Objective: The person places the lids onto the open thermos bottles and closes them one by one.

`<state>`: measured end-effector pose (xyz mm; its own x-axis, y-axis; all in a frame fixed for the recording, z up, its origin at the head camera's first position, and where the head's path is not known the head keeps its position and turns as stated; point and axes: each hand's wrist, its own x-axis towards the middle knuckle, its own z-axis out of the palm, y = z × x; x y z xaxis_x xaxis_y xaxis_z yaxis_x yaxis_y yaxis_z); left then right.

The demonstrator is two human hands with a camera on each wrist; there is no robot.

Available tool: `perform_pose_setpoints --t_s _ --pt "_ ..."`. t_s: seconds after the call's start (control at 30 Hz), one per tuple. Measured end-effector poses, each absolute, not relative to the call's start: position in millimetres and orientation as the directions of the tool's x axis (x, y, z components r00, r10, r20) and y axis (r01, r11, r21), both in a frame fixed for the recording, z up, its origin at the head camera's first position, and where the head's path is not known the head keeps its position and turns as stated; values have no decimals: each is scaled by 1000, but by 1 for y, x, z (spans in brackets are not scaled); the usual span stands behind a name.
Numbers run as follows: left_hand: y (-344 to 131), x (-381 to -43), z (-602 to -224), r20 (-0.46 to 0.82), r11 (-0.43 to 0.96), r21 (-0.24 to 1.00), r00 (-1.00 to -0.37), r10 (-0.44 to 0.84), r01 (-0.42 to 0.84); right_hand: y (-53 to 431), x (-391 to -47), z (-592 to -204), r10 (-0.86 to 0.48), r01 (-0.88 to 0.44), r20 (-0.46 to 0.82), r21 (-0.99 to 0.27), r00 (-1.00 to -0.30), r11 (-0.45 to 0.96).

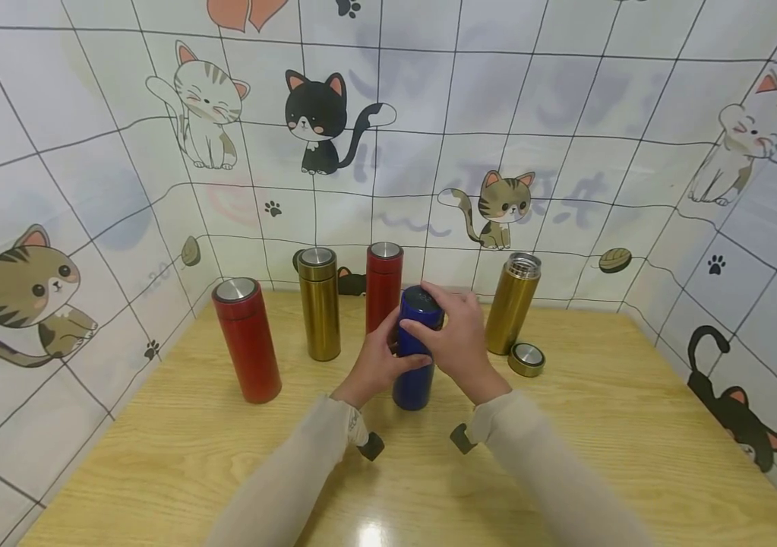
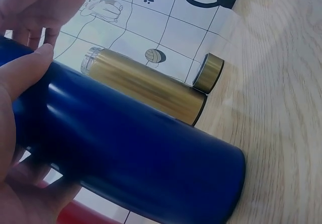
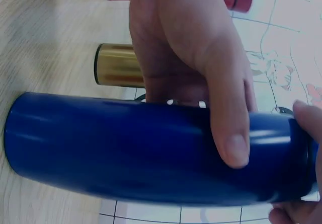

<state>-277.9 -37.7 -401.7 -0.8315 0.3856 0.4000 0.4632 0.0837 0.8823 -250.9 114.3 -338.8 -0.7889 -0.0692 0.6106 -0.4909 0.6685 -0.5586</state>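
A blue thermos bottle [image 1: 412,387] with a dark-topped lid [image 1: 422,298] stands upright on the table, between both hands. My left hand [image 1: 377,361] grips its body, thumb across the near side, as the right wrist view also shows along the blue thermos [image 3: 126,148]. Higher up, my right hand [image 1: 459,338] holds the lid end with its thumb and fingers around it. The right hand's far fingers are partly hidden behind the bottle. In the left wrist view the blue thermos [image 2: 151,143] fills the foreground.
A red thermos [image 1: 247,342] and a gold thermos [image 1: 320,304] stand at left, both lidded. Another red thermos [image 1: 383,281] stands behind the hands. At right, an uncapped gold thermos [image 1: 513,304] has its gold lid [image 1: 527,359] beside it on the wooden table [image 1: 607,456]. Cat-print sheeting [image 1: 566,99] surrounds the table.
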Motion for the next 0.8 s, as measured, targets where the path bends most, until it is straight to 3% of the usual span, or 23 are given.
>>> perform_pose_setpoints --t_s 0.2,0.43,0.67,0.8 --pt "-35 -282 -409 444 81 861 -821 360 501 106 -251 -341 -5 -462 674 -502 -739 731" --pt "-37 -284 -408 433 74 866 -816 382 494 110 -257 -342 -61 -473 636 -502 -769 724" --pt "-40 -285 -407 393 50 890 -817 423 454 120 -262 -337 -187 -495 486 -647 -854 580" --pt "-46 -288 -404 384 26 895 -796 469 446 130 -267 -333 -329 -530 419 -723 -847 443"
